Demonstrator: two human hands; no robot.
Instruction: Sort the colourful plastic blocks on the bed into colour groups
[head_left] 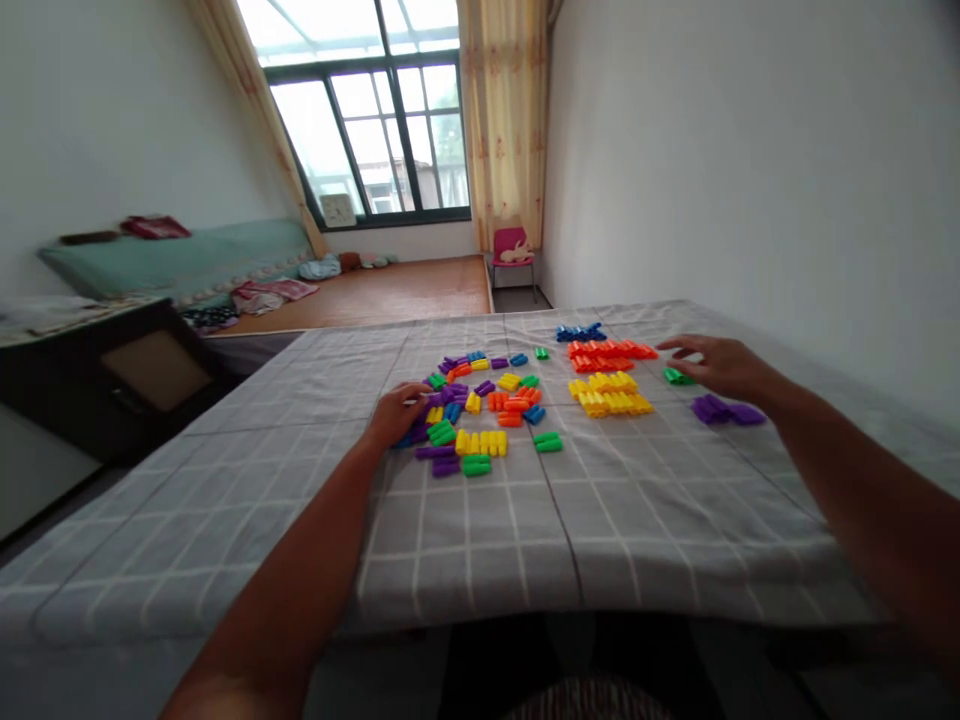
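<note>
"How's my left hand (394, 413)?"
"Half-curled at the purple pieces (456, 403); I can't tell if it grips any."
"My right hand (712, 365)?"
"Loosely open, seemingly empty, between the orange pieces (600, 349) and green pieces (678, 376) on the worktop (480, 540). I'd keep fingertips low and light, to avoid nudging neighbouring rows."

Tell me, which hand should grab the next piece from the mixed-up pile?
Probably the left hand: its fingers are already at the pile's left edge. The right hand is farther away, beside the orange pieces and above the purple ones.
</note>
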